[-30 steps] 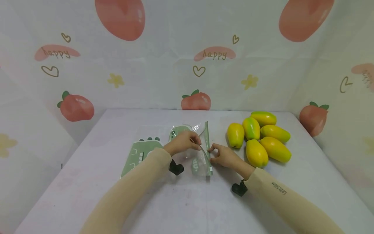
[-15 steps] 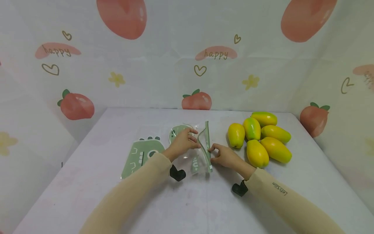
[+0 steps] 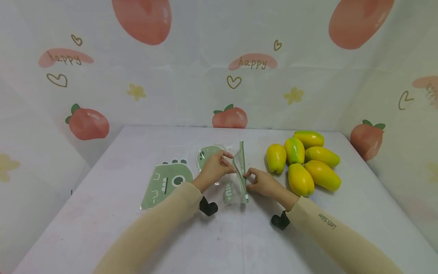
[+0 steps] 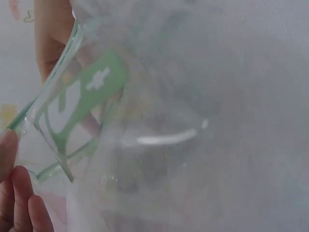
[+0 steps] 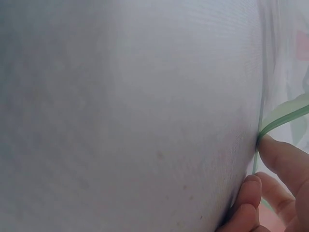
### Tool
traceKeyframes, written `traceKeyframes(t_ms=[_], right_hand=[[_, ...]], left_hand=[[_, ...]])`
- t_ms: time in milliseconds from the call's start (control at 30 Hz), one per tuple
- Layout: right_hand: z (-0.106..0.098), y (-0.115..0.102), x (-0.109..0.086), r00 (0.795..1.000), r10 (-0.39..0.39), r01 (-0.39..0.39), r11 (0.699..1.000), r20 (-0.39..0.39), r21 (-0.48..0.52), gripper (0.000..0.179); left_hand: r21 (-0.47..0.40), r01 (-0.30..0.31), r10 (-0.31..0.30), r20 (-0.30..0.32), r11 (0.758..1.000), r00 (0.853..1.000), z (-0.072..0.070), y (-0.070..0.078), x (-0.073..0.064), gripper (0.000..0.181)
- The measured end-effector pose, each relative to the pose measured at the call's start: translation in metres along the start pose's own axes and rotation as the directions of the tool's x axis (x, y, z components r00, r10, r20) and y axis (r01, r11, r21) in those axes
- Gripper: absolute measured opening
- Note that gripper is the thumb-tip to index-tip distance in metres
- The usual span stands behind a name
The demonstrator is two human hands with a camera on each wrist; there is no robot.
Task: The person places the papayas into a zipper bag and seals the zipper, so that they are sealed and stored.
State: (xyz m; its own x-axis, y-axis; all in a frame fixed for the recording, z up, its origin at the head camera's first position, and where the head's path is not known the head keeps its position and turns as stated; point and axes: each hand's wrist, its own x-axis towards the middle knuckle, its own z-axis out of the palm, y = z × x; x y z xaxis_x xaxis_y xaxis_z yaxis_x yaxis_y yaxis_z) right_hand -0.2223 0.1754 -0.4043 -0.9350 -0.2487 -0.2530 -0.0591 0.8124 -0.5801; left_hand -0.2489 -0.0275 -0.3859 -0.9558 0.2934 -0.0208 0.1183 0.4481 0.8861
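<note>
A clear zip bag (image 3: 228,193) with a green zip edge and green print stands partly open between the hands in the head view. My left hand (image 3: 215,168) pinches the left side of its mouth; in the left wrist view the fingers (image 4: 21,193) meet the green zip strip (image 4: 46,92). My right hand (image 3: 265,183) pinches the opposite green edge, thumb and finger together on it in the right wrist view (image 5: 277,164). Part of the bag lies hidden behind my left hand. Another clear bag with a green monster print (image 3: 159,186) lies flat to the left.
Several yellow-green mangoes (image 3: 301,179) lie grouped to the right of my right hand. The white table (image 3: 219,243) reaches back to a printed cloth wall (image 3: 191,95). A black wrist piece (image 3: 208,206) hangs under the left cuff, another (image 3: 280,220) under the right.
My left hand's fingers have spread and shifted slightly along the bag's mouth, and the zip edge bows a little differently. My right hand stays where it was.
</note>
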Motion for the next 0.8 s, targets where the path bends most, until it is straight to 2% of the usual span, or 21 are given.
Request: traceKeyframes(t_ms=[200,367,567,800], right_hand=[[-0.0004,-0.0006,0.0,1.0,-0.01,0.01,1.0,-0.006,-0.007,0.033],[-0.0006,-0.0023,-0.001,1.0,-0.005,0.005,1.0,-0.002,-0.001,0.033],[-0.0013,-0.0033,-0.0008,1.0,0.0,0.0,1.0,0.007,0.0,0.034],[-0.0014,-0.0027,-0.001,1.0,0.003,-0.003,1.0,0.006,0.003,0.034]], left_hand=[[0.014,-0.117,0.117,0.024,0.993,0.993,-0.0062,0.0018,0.001,0.045],[0.043,-0.172,0.169,0.05,0.984,0.984,-0.0086,0.0009,0.0045,0.044],[0.066,-0.192,0.185,0.093,0.979,0.978,-0.0099,0.0011,0.0056,0.039],[0.069,-0.172,0.161,0.133,0.983,0.978,-0.0096,0.0026,0.0071,0.039]])
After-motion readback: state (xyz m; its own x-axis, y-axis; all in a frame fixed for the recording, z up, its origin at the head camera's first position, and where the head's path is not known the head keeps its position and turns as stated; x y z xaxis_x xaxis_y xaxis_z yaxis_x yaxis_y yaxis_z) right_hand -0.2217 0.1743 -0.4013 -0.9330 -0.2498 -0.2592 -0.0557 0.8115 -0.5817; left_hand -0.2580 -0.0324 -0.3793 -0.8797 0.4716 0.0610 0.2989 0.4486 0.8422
